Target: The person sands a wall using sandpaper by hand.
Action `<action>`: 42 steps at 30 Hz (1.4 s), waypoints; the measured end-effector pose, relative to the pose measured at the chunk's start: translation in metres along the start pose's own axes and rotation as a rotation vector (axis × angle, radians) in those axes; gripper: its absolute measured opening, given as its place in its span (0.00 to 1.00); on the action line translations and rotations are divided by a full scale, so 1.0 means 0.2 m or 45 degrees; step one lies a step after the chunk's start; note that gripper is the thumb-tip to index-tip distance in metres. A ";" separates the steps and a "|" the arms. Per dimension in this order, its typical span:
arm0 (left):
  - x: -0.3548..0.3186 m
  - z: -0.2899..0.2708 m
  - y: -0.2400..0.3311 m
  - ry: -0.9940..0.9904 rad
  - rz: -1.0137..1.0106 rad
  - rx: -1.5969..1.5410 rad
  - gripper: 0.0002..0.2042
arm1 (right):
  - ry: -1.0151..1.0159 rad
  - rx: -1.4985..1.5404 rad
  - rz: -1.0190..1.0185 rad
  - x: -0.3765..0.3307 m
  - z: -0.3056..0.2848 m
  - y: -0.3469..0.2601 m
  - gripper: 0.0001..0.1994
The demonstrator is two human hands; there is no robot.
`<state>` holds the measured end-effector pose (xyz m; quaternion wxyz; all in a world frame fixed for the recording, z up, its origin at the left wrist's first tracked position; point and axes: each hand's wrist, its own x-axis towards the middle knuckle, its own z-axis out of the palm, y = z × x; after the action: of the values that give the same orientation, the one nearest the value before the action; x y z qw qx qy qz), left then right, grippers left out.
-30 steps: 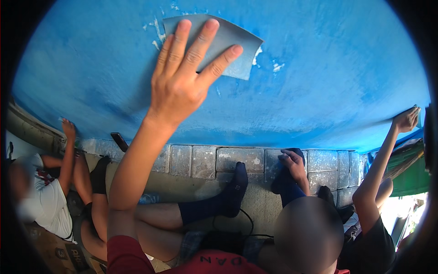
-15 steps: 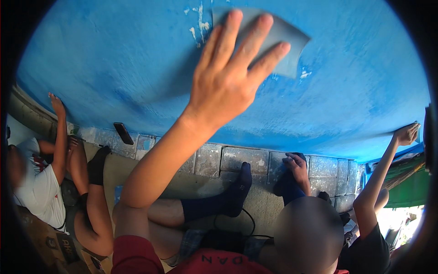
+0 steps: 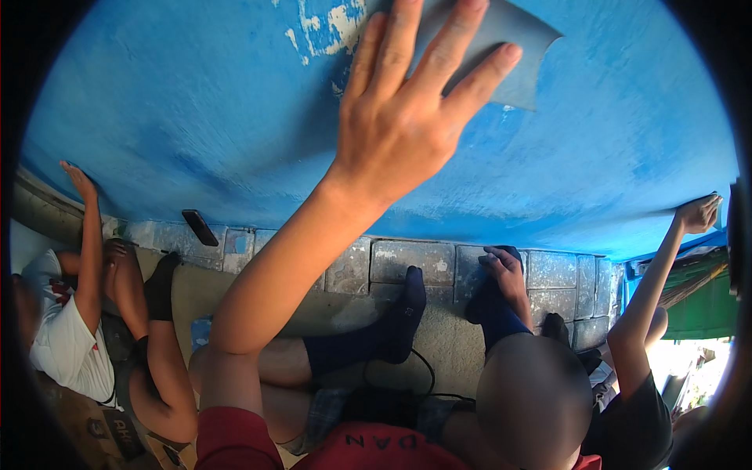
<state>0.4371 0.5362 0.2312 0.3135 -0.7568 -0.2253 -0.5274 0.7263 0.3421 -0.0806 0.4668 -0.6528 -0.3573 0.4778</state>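
Four splayed fingers (image 3: pixel 450 47) of the left hand (image 3: pixel 395 133) lie flat, fully extended and gripping nothing. They press a grey sandpaper sheet (image 3: pixel 521 47) against the blue wall (image 3: pixel 196 117), just right of a patch (image 3: pixel 325 27) where the paint is worn to white. This looks like mid-stroke rubbing. The next pass likely calls for steady palm pressure so the sheet doesn't slip out. The right hand isn't visible. Two other people's hands (image 3: pixel 697 213) touch the wall well apart.
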 end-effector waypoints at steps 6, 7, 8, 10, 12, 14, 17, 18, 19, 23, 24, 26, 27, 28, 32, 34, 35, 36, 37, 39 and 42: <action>-0.07 0.10 0.14 -0.077 0.057 0.046 0.26 | 0.016 0.062 -0.002 0.02 0.01 0.01 0.19; -0.01 0.08 0.16 -0.059 0.021 0.001 0.26 | -0.004 0.055 -0.007 0.02 0.00 0.01 0.19; 0.04 0.07 0.19 -0.046 -0.021 -0.045 0.26 | -0.026 0.045 -0.007 0.00 -0.02 0.02 0.19; 0.09 0.11 0.24 0.020 0.002 -0.072 0.22 | -0.022 0.056 0.011 -0.02 -0.02 0.01 0.19; 0.06 0.12 0.31 -0.041 -0.032 -0.131 0.27 | -0.020 0.070 0.009 -0.02 -0.02 0.00 0.19; 0.03 0.15 0.32 -0.089 0.022 -0.101 0.26 | 0.012 0.100 0.022 -0.04 -0.01 0.02 0.19; 0.09 0.17 0.34 -0.040 -0.002 -0.046 0.26 | -0.004 0.133 -0.012 -0.03 -0.01 -0.01 0.19; 0.13 0.19 0.35 0.042 0.012 -0.095 0.22 | -0.022 0.133 -0.033 -0.03 -0.01 -0.01 0.19; 0.16 0.21 0.37 0.057 0.007 -0.115 0.22 | -0.019 0.145 -0.039 -0.02 -0.01 -0.02 0.19; 0.10 0.21 0.44 -0.081 -0.003 -0.063 0.26 | -0.002 0.178 -0.025 -0.04 -0.03 0.00 0.19; 0.07 0.21 0.43 -0.121 -0.002 -0.024 0.25 | -0.009 0.181 -0.029 -0.04 -0.02 -0.01 0.18; 0.04 0.20 0.42 -0.110 0.000 -0.016 0.24 | -0.012 0.187 -0.021 -0.06 -0.02 0.00 0.18; 0.04 0.18 0.42 -0.119 0.002 -0.005 0.23 | -0.009 0.168 -0.023 -0.05 -0.03 0.00 0.18; 0.03 0.17 0.40 -0.125 -0.003 0.013 0.23 | -0.012 0.140 -0.027 -0.04 -0.03 -0.01 0.18; -0.02 0.10 0.36 -0.195 0.009 0.028 0.22 | -0.033 0.113 -0.091 -0.06 -0.04 0.02 0.18; -0.11 0.09 0.32 -0.182 -0.032 0.038 0.24 | -0.020 0.074 -0.062 -0.07 -0.05 0.02 0.18; -0.15 0.09 0.30 -0.173 -0.070 0.030 0.26 | 0.002 0.144 -0.065 -0.07 -0.03 0.01 0.15; -0.17 0.10 0.27 -0.167 -0.072 0.046 0.26 | -0.010 0.139 -0.074 -0.05 -0.06 -0.02 0.15; -0.21 0.09 0.25 -0.200 -0.086 0.054 0.26 | -0.173 -0.141 -0.058 -0.08 -0.07 -0.10 0.13; -0.25 0.02 0.19 -0.271 -0.112 0.071 0.27 | -0.372 -0.238 -0.195 -0.23 -0.02 -0.39 0.09; -0.16 -0.04 0.18 -0.211 -0.050 -0.109 0.21 | -0.511 -0.354 -0.573 -0.50 0.10 -1.09 0.07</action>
<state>0.4445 0.5045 0.1939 0.2507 -0.8061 -0.2424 -0.4782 0.6744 0.3238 0.1531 0.3874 -0.5078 -0.6392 0.4283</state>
